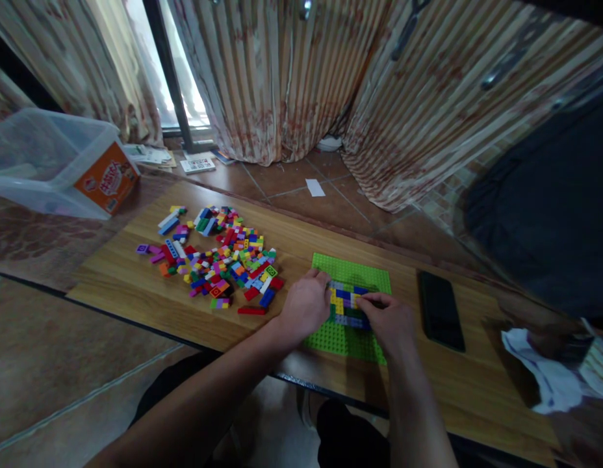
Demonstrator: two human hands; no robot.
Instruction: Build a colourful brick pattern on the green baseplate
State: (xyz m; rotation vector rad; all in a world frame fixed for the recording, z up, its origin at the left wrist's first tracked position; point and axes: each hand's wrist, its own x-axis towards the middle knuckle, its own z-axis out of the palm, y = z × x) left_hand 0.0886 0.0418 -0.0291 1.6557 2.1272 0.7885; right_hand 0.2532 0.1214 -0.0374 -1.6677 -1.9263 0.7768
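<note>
Both hands working at a brick build on a green baseplate, low wooden table.

The left hand [306,305] is resting curled at the left edge of the green baseplate [353,270], fingers lying against the brick assembly [347,305]; whether it is gripping anything, I cannot tell. The right hand [386,318] is pinching thumb and forefinger together on the right edge of that assembly, a low block of blue, yellow, grey and green bricks sitting on the baseplate's near middle. The baseplate is lying flat on the wooden table [150,292], right of centre. A loose pile of multicoloured bricks [218,257] is lying spread to the left, well apart from the plate. A black phone [440,311] is lying just right of the baseplate. A clear plastic bin [52,162] is sitting off the table's far left corner.
</note>
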